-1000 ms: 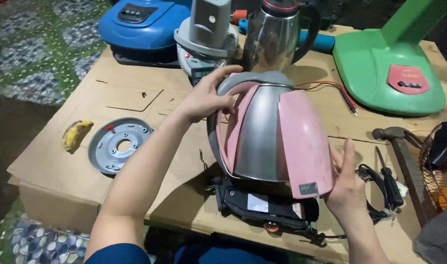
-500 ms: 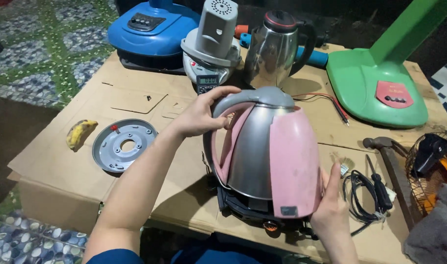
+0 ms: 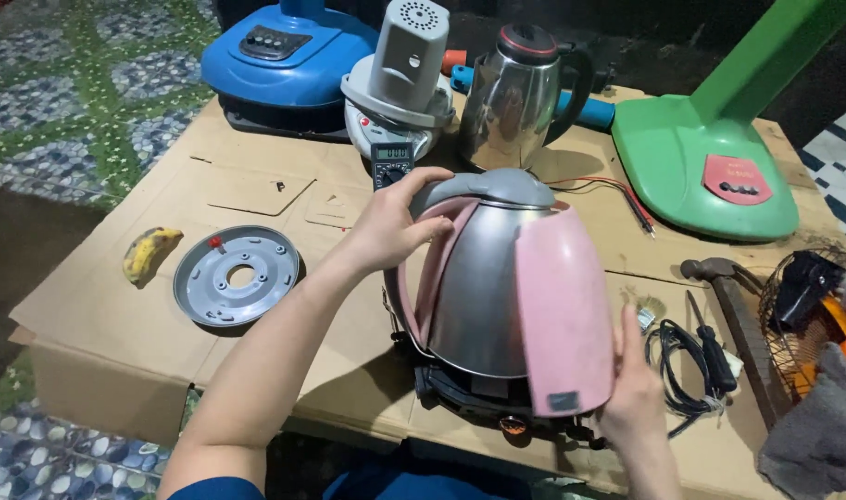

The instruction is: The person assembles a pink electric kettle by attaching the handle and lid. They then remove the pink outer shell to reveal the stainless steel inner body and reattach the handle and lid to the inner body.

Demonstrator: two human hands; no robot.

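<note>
Kettle [image 3: 506, 296], pink plastic over a brushed steel belly, stands between the two hands on a black base [image 3: 469, 393] at the near edge of the bench [image 3: 117, 306]. Left hand [image 3: 390, 222] curls its fingers [image 3: 421, 183] over the grey domed lid [image 3: 497, 188]; right hand [image 3: 636, 393] presses flat and open against the pink handle panel low down, its fingers spread rather than wrapped.

Risks, as I judge them: the steel is smooth and rounded, so the open right palm has little purchase, and the kettle could slide toward the bench edge just under that hand. The lid looks hinged plastic; a pull from the left fingers might lift it instead of steadying the body. The base appears loose, with parts exposed beneath, and could tip or drop away.

Beyond the right fingers lie a coiled black cord [image 3: 677, 370], a screwdriver [image 3: 710, 347] and a hammer [image 3: 733, 301], any of which could snag. Left of the left arm sit a flat grey metal disc [image 3: 238, 276] and a bruised banana [image 3: 150, 253]. Past the left fingers stand a small multimeter [image 3: 390, 162], a second, all-steel kettle [image 3: 520, 97], and a glossy green fan base [image 3: 710, 167]. The bench top is corrugated cardboard, soft and uneven.
</note>
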